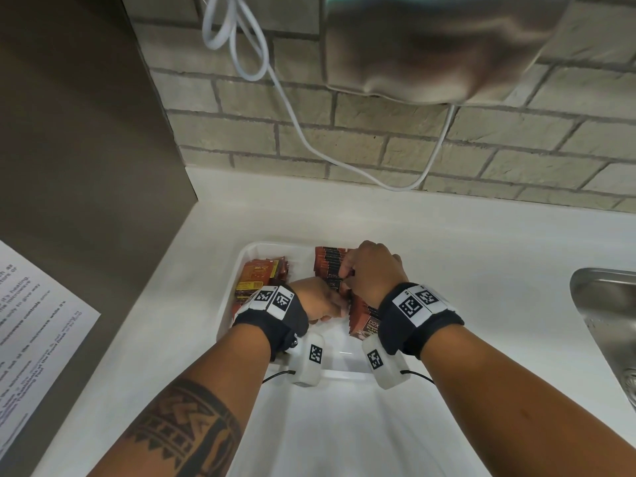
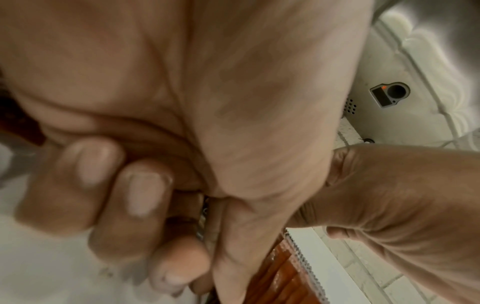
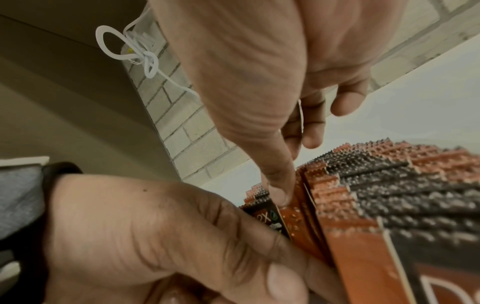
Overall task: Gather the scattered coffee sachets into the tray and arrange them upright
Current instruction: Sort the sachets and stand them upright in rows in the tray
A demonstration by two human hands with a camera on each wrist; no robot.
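A white tray lies on the counter. Brown and black coffee sachets stand upright in a row along its right part, also close up in the right wrist view. A lower pile of red and orange sachets leans at the tray's far left. My left hand grips a dark sachet against the row's near side, thumb and curled fingers around it. My right hand curls over the row's top, its thumb pressing on the sachet edges and its fingers behind several of them.
A brick wall with a hanging white cable backs the counter. A grey cabinet side with a printed paper stands at the left. A steel sink lies at the right. The tray's near half is bare.
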